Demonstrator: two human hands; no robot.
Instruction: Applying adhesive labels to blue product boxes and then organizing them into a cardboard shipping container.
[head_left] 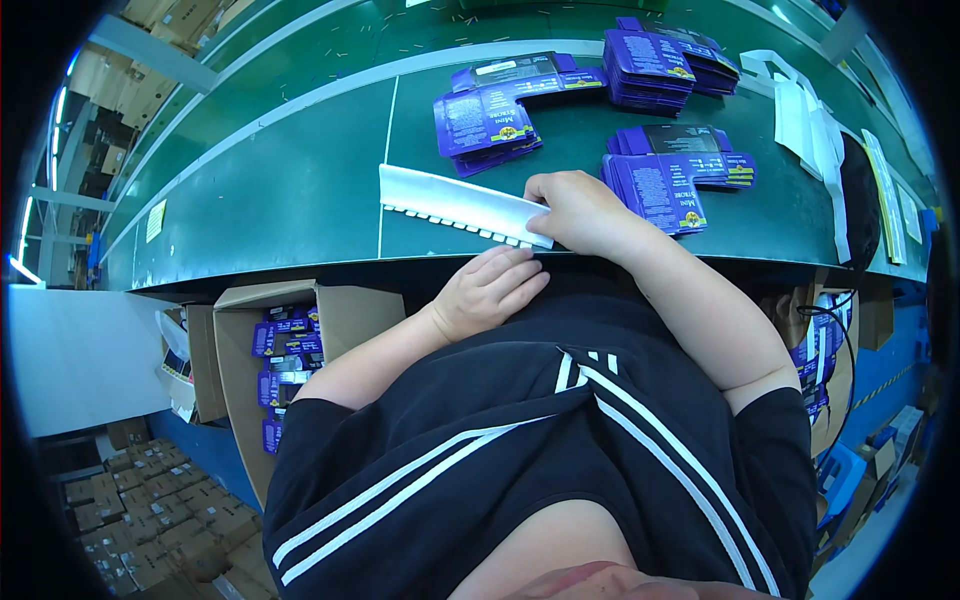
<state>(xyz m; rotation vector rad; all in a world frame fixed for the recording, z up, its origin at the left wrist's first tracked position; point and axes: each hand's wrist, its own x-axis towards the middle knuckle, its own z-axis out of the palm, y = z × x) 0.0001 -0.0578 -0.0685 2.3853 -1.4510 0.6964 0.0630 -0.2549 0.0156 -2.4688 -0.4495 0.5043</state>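
Black shirt [535, 455], soft cloth with white stripes, nearest, below the hands. White strip [450, 200]: on the green desk [280, 190], extending leftward from the right hand [588, 215]; long, smooth, toothed along its lower edge. Probably light, bendable, easily creased; best held at one end, clear of the teeth. Right hand: thumb and fingers pinching the strip's right end. Left hand [490, 290]: fingers bent, just below; grip cannot be told. Purple cartons [485, 120]: thin card, stacked flat beyond the hands.
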